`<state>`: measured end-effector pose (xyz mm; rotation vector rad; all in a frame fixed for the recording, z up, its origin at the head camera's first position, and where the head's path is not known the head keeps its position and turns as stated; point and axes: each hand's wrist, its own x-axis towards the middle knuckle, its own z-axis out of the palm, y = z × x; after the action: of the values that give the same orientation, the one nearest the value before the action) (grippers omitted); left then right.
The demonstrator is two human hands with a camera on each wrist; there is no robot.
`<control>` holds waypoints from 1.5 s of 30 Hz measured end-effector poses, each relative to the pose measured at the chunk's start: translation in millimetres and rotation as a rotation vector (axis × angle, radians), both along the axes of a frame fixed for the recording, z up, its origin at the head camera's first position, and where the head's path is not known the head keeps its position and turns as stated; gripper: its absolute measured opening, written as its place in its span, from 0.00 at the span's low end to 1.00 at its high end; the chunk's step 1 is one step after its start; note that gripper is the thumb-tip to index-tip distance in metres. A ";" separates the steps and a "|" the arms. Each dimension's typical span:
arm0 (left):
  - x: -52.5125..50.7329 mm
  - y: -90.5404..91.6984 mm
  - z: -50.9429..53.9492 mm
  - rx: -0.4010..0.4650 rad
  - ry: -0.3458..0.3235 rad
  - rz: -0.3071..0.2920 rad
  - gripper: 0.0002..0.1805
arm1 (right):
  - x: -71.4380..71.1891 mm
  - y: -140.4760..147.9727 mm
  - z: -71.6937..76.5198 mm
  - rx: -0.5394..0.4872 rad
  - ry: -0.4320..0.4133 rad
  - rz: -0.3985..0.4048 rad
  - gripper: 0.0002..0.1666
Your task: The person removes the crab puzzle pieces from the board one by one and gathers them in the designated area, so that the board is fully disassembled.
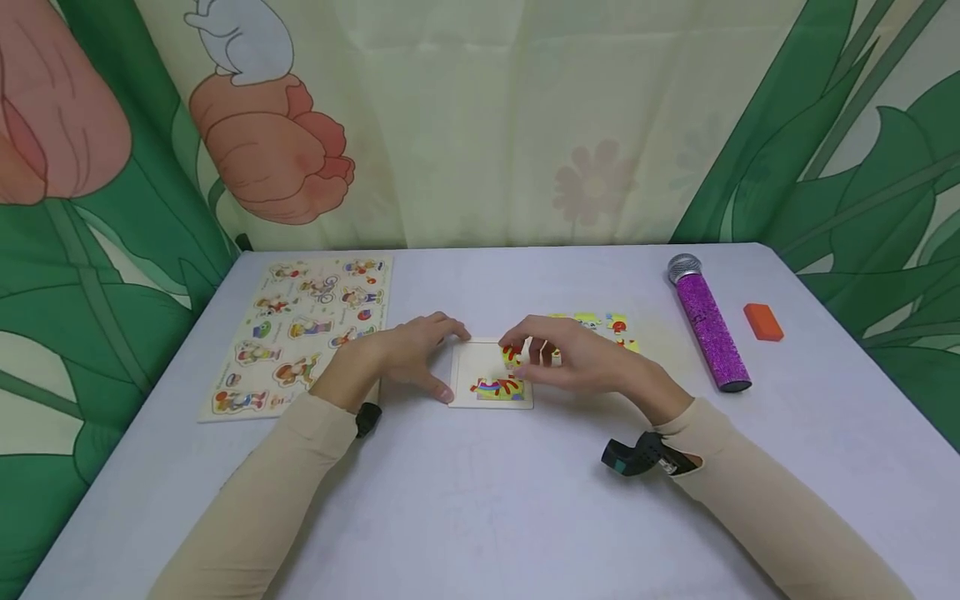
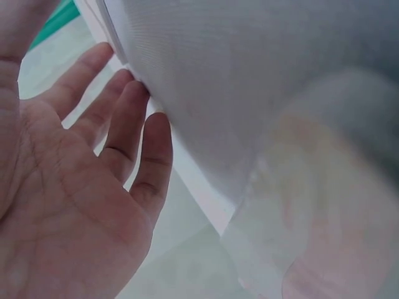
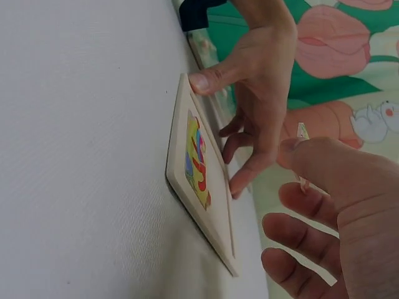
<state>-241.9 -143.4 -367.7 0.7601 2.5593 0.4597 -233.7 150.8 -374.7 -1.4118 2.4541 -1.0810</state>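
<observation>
A small square puzzle tray (image 1: 477,358) lies flat on the table, with colourful puzzle pieces (image 1: 497,389) in its near right part. My left hand (image 1: 411,353) rests at the tray's left edge; its thumb touches the near corner and its loosely bent fingers lie along the side, as the right wrist view shows. Over the tray's right side, my right hand (image 1: 573,355) pinches a puzzle piece (image 3: 303,132) between thumb and forefinger, raised above the tray (image 3: 176,165). More yellow and red pieces (image 1: 588,320) lie behind the right hand, partly hidden by it.
A large board printed with cartoon figures (image 1: 288,329) lies at the left. A purple glittery microphone (image 1: 708,333) lies at the right, and beyond it an orange block (image 1: 763,322). A patterned curtain (image 1: 480,125) hangs behind the white table (image 1: 480,500).
</observation>
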 end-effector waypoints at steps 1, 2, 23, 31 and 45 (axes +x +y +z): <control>0.0 0.0 -0.2 0.001 0.001 -0.003 0.50 | 0.7 3.0 -0.3 0.004 0.004 -0.012 0.20; 0.2 0.0 -0.2 0.002 0.004 -0.008 0.50 | 1.6 6.1 -0.1 0.010 0.007 -0.022 0.20; -2.8 -0.5 -1.5 -0.005 0.004 -0.008 0.50 | 8.6 54.0 -10.0 0.096 -0.064 -0.156 0.19; -0.9 0.4 -1.8 0.006 -0.001 -0.008 0.51 | 10.7 62.8 -16.8 0.113 -0.067 -0.162 0.19; 0.7 3.0 -1.6 -0.004 0.018 -0.005 0.49 | 8.9 76.7 -19.9 0.124 -0.076 -0.148 0.20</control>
<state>-241.3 -140.4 -369.3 0.7716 2.5734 0.4481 -224.8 227.5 -394.6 -1.1491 2.5546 -0.9709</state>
